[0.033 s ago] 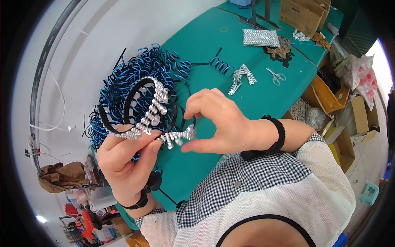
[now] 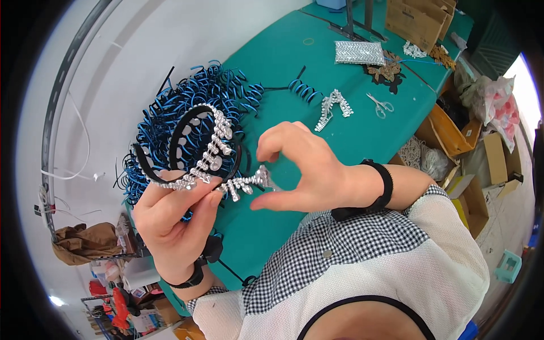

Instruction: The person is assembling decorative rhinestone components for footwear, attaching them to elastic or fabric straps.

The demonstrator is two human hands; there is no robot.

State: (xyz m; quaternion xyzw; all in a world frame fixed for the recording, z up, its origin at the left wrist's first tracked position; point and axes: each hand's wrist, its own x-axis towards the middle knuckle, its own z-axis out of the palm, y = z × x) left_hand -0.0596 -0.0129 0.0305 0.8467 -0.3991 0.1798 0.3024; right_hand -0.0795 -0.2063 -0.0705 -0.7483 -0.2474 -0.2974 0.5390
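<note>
Between its thumb and fingers, my left hand [image 2: 173,221] pinches a black hairband [image 2: 177,133] edged with silver rhinestone trim [image 2: 214,150]. Pale round spots dot the band's inner face. A loose tail of trim [image 2: 241,184] sticks out to the right from the pinch. Around the end of that tail curves my right hand [image 2: 311,170], thumb and fingers apart, with a gap between them and the trim. Behind the hairband lies a heap of blue and black coiled strips [image 2: 187,93], partly hidden by it and my left hand.
On the green table [image 2: 272,51] lie another piece of silver trim [image 2: 334,107], scissors [image 2: 380,106], a silver bubble-wrap packet [image 2: 359,52] and brown lace-like pieces [image 2: 388,71]. A cardboard box [image 2: 416,22] stands at the far right. Open cartons [image 2: 473,198] sit beside the table.
The tail of trim has shifted slightly, and its end stands a little higher. My right hand has moved very slightly to the right. The left hand keeps its pinch.
</note>
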